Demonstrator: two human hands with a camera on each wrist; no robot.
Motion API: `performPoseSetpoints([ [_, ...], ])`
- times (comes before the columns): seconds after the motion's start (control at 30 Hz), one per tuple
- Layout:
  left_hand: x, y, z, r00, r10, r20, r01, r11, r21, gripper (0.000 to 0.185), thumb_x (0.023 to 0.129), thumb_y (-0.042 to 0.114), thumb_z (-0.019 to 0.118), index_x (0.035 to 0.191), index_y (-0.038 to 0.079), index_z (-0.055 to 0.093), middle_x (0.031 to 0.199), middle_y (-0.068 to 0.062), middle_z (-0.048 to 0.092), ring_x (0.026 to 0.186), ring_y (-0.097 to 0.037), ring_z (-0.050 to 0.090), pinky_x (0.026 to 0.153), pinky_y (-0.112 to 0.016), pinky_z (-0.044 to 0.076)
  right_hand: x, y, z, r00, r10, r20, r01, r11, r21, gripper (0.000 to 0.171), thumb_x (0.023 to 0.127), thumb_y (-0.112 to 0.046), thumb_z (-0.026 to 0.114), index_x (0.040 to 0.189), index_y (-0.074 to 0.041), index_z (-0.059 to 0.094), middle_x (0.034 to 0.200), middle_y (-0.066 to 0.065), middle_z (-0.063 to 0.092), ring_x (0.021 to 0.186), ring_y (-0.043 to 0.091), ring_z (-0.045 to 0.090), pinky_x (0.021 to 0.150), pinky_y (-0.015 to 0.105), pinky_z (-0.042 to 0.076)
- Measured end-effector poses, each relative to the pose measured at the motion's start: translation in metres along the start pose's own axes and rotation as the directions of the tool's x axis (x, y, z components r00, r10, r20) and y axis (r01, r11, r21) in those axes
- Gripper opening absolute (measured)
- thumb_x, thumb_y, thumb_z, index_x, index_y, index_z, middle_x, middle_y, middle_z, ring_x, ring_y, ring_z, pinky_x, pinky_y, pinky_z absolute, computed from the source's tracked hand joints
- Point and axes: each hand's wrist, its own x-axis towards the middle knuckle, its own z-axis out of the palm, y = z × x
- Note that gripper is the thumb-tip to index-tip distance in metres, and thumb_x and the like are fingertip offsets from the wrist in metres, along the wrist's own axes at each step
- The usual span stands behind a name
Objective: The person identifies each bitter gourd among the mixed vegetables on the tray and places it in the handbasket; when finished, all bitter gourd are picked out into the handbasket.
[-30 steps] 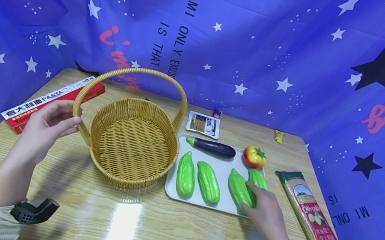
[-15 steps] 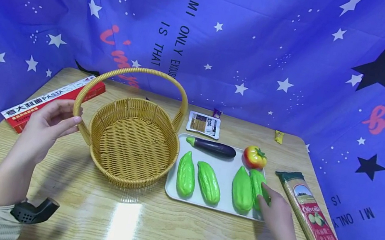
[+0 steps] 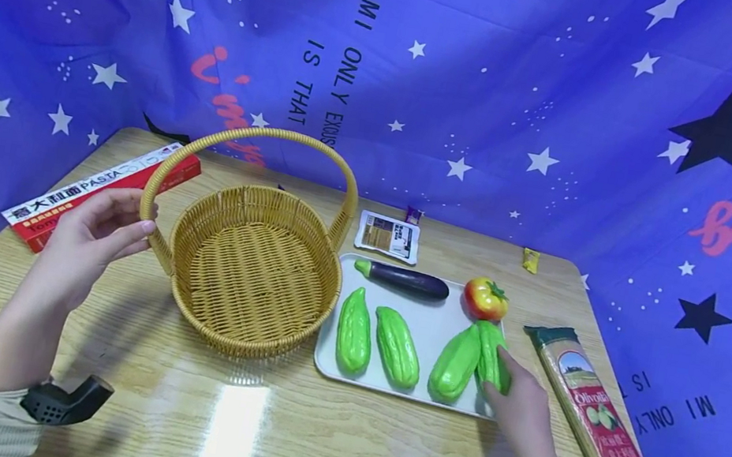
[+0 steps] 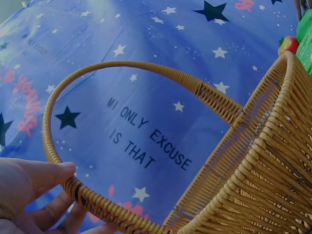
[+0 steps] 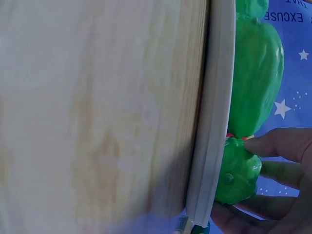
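Basket (image 3: pixel 255 271) empty on the table (image 3: pixel 331 447), so nothing moved yet; all four green gourds, eggplant (image 3: pixel 404 279) & tomato (image 3: pixel 485 298) sit on the white tray (image 3: pixel 426 322). Left hand (image 3: pixel 93 237) grips the basket handle. Right hand (image 3: pixel 514 400) has fingers curled round the rightmost gourd (image 3: pixel 492 354) at the tray's right edge, not lifted. Its long axis runs near-to-far, far tip toward the tomato.

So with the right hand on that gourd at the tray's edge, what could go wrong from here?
1. The gourd leans against its neighbour; lifting it may roll that one.
2. It lies at the tray's right edge, so a slipped grip could drop it onto the table.
3. The left hand holds only the basket's handle, so the basket may tip.
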Motion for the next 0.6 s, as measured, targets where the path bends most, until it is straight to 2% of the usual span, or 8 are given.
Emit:
performPoseSetpoints([
  [0.1,0.000,0.000,0.000,1.000,0.004,0.004,-0.004,1.000,0.000,0.029,0.088,-0.002,0.060,0.113,0.013,0.058,0.101,0.003,0.061,0.089,-0.001,0.062,0.075,-0.014,0.057,-0.001,0.000,0.000,0.999,0.012,-0.029,-0.012,1.000,0.015,0.062,0.085,-0.017,0.061,0.142,-0.003,0.038,0.130,0.033,0.050,0.087,0.035,0.056,0.064,0.038,0.047],
  [0.17,0.000,0.000,0.000,1.000,0.006,0.007,-0.006,1.000,0.004,0.029,0.089,-0.001,0.060,0.113,0.013,0.058,0.101,0.003,0.060,0.090,-0.001,0.062,0.075,-0.014,0.057,-0.001,0.000,-0.001,0.998,0.023,-0.056,-0.022,0.999,0.031,0.060,0.085,-0.017,0.061,0.140,-0.004,0.040,0.126,0.032,0.054,0.081,0.034,0.056,0.061,0.036,0.046],
  [0.27,0.000,0.001,0.000,1.000,0.007,0.008,-0.007,1.000,0.007,0.029,0.089,-0.002,0.060,0.113,0.013,0.058,0.101,0.003,0.060,0.090,-0.001,0.062,0.075,-0.014,0.056,-0.002,0.000,-0.002,0.994,0.038,-0.097,-0.033,0.998,0.060,0.058,0.085,-0.017,0.060,0.139,-0.004,0.043,0.117,0.028,0.059,0.067,0.024,0.048,0.053,0.028,0.037],
  [0.33,0.000,0.002,0.000,1.000,0.007,0.007,-0.007,1.000,0.010,0.028,0.089,-0.002,0.060,0.113,0.014,0.058,0.100,0.003,0.060,0.089,-0.001,0.062,0.075,-0.014,0.056,-0.003,0.000,-0.003,0.992,0.037,-0.123,-0.028,0.997,0.072,0.057,0.085,-0.017,0.060,0.138,-0.004,0.045,0.108,0.026,0.062,0.062,0.020,0.045,0.052,0.025,0.036],
  [0.4,0.000,0.002,0.001,1.000,0.007,0.005,-0.007,1.000,0.010,0.028,0.089,-0.002,0.060,0.112,0.014,0.059,0.100,0.003,0.060,0.089,-0.001,0.062,0.074,-0.014,0.057,-0.003,-0.001,-0.006,0.988,0.025,-0.151,-0.014,0.997,0.072,0.055,0.085,-0.017,0.060,0.137,-0.004,0.046,0.103,0.024,0.063,0.062,0.019,0.044,0.052,0.024,0.036],
  [0.5,0.000,0.003,0.001,1.000,0.006,0.003,-0.006,1.000,0.009,0.028,0.089,-0.002,0.060,0.112,0.014,0.059,0.100,0.003,0.060,0.088,0.000,0.062,0.074,-0.014,0.056,-0.004,-0.002,-0.012,0.986,0.017,-0.163,-0.004,0.997,0.081,0.055,0.085,-0.016,0.060,0.137,-0.005,0.046,0.088,0.021,0.061,0.059,0.017,0.043,0.049,0.024,0.036],
  [0.6,0.000,0.002,0.001,1.000,0.008,0.001,-0.008,1.000,0.010,0.028,0.089,-0.002,0.059,0.113,0.012,0.058,0.100,0.003,0.060,0.089,0.000,0.062,0.075,-0.014,0.056,-0.006,-0.006,-0.021,0.984,0.003,-0.177,0.013,0.996,0.086,0.054,0.086,-0.015,0.060,0.137,-0.004,0.047,0.091,0.023,0.062,0.062,0.018,0.044,0.049,0.024,0.036],
])
